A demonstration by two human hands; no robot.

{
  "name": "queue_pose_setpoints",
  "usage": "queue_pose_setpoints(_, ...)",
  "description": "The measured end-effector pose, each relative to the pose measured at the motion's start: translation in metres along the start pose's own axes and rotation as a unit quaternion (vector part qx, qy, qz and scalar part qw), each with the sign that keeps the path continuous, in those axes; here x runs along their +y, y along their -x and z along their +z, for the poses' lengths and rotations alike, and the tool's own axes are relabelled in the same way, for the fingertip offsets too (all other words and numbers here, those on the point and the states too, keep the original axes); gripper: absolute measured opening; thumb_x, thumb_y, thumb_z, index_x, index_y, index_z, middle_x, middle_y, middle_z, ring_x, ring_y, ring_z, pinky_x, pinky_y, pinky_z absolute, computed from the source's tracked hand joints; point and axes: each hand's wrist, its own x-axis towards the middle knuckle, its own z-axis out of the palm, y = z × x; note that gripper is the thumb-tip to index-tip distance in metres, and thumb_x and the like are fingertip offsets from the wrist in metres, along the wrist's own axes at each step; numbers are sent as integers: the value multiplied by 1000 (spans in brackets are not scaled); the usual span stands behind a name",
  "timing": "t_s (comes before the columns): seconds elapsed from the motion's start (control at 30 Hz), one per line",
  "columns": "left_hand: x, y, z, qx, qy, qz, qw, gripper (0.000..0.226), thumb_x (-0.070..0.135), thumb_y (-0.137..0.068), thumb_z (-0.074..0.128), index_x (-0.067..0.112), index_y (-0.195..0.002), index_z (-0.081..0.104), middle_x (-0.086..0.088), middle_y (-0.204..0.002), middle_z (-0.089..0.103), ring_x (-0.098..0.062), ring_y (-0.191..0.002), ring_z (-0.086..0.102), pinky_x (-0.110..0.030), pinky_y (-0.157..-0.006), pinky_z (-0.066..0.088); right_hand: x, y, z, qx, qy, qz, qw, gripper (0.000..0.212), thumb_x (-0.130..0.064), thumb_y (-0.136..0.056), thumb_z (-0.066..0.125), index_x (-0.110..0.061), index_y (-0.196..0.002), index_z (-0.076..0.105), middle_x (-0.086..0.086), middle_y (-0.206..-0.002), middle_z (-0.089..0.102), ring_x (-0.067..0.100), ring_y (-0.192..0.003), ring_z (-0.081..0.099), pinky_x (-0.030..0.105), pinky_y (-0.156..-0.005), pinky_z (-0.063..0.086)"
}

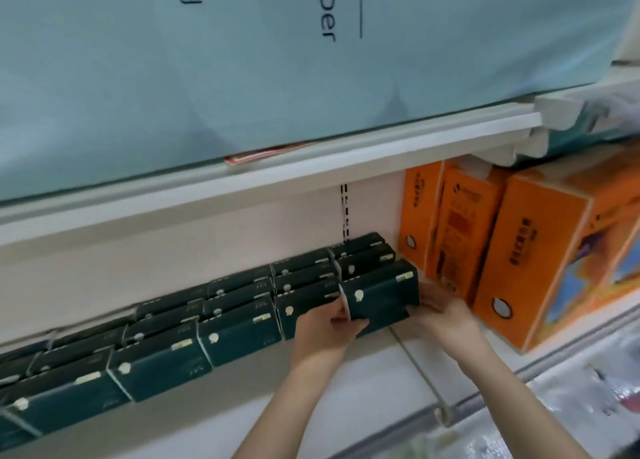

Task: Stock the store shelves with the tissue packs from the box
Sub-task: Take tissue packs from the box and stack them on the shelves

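Note:
Several dark green tissue packs (239, 330) stand in rows along the white shelf (363, 399). Both of my hands hold the front pack at the right end of the row (381, 294). My left hand (325, 330) grips its lower left corner, with fingers curled over its front. My right hand (443, 315) grips its lower right side, fingers tucked under and behind it. The pack sits on the shelf, touching its green neighbour on the left. The source box is out of view.
Orange tissue packs (540, 268) stand right of the green row, close to my right hand. A metal divider rod (419, 372) runs along the shelf floor. The upper shelf (277, 167) carries a large pale blue paper pack (207, 60).

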Motion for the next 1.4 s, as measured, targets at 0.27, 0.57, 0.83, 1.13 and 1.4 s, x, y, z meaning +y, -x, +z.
queue_pose_setpoints(0.27, 2, -24, 26, 53, -67, -49, 995, 37, 40, -91, 71, 16, -62, 65, 10, -56, 59, -3, -52, 53, -12, -45, 33, 37, -41, 6, 12, 98, 25, 995, 23, -7, -99, 55, -17, -118, 65, -4, -107, 63, 11, -97, 59, 15, -74, 41)
queue_pose_setpoints(0.57, -2, -28, 22, 108, -312, -29, 943, 39, 65, -93, 53, 31, -95, 72, 10, -85, 72, -18, -80, 70, -24, -59, 42, 50, -66, 18, -3, 169, 30, 985, 14, -21, -99, 55, -31, -101, 65, -5, -100, 67, 15, -94, 60, 28, -80, 41)
queue_pose_setpoints(0.83, -1, -36, 21, 102, -359, -13, 928, 42, 63, -95, 52, 28, -92, 74, 8, -81, 70, -20, -78, 69, -25, -57, 40, 45, -74, 26, -3, 182, 21, 983, 17, -30, -97, 56, -33, -114, 56, -5, -115, 67, 18, -110, 61, 42, -97, 49)
queue_pose_setpoints(1.13, 1, -40, 21, 105, -364, -13, 925, 41, 61, -94, 53, 27, -90, 74, 9, -77, 68, -19, -73, 65, -24, -56, 37, 40, -85, 25, -65, 64, -19, 996, 32, -6, -95, 56, -31, -115, 61, -14, -111, 66, 2, -108, 59, 16, -85, 44)
queue_pose_setpoints(1.4, 3, -35, 22, 76, -310, -43, 947, 48, 61, -94, 53, 18, -75, 65, 7, -70, 66, -17, -69, 65, -24, -55, 40, 31, -113, -10, -88, -128, 95, 983, 75, -86, -75, 51, -47, -139, 49, -17, -148, 48, 8, -135, 44, 43, -115, 29)
